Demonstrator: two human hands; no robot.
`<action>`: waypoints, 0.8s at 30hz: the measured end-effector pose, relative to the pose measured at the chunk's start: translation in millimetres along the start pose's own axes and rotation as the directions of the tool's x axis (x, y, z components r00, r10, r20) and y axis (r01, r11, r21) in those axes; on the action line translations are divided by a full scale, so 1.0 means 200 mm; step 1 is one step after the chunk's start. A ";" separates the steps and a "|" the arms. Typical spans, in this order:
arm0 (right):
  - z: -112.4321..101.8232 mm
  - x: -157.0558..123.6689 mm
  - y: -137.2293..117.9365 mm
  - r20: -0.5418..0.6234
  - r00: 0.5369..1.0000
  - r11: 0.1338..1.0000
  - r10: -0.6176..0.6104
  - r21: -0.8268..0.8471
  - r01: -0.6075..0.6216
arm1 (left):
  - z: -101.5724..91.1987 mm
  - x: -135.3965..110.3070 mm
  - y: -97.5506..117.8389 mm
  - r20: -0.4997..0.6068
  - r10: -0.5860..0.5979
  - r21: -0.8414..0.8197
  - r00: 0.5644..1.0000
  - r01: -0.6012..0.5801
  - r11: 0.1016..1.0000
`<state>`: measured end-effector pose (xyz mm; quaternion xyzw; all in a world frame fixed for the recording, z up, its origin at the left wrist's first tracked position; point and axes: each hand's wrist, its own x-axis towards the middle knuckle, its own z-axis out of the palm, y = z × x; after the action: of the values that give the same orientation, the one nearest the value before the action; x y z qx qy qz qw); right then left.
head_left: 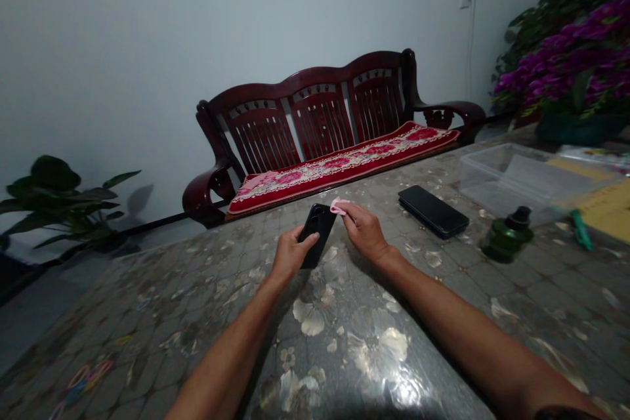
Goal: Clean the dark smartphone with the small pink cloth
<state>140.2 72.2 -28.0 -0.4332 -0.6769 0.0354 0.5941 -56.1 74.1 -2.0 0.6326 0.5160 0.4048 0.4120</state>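
Observation:
My left hand (289, 254) grips a black phone (317, 231), holding it tilted just above the table with its back and camera bump facing up. My right hand (363, 228) pinches a small pink cloth (338, 205) against the phone's upper end. Both forearms stretch out over the flower-patterned table (344, 341). A second black phone (433, 210) lies flat on the table to the right, apart from my hands.
A small dark green bottle (506, 236) stands right of the second phone. Behind it sits a clear plastic box (522, 180), with a green pen (581, 230) and yellow paper (613, 207) beside it. Purple flowers (566, 65) stand far right. A wooden bench (325, 131) stands beyond the table.

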 end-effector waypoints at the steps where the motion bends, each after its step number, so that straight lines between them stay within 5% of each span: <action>1: 0.00 0.00 0.00 -0.006 1.000 0.999 0.031 0.018 -0.031 | 0.00 0.00 0.00 -0.011 -0.009 -0.023 1.000 0.009 1.000; 9: 0.08 -0.02 -0.01 -0.009 0.938 0.899 0.346 0.288 -0.329 | 0.07 -0.04 -0.03 -0.036 -0.145 -0.332 0.989 0.125 0.935; 24: 0.03 -0.04 -0.08 0.122 0.992 0.999 0.028 0.024 -0.032 | 0.05 -0.04 0.05 0.056 -0.315 -0.679 0.948 0.267 0.683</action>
<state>124.7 59.5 -26.8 -0.4328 -0.7048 0.0792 0.5565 -43.6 64.5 3.8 0.3346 0.4391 0.5147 0.6560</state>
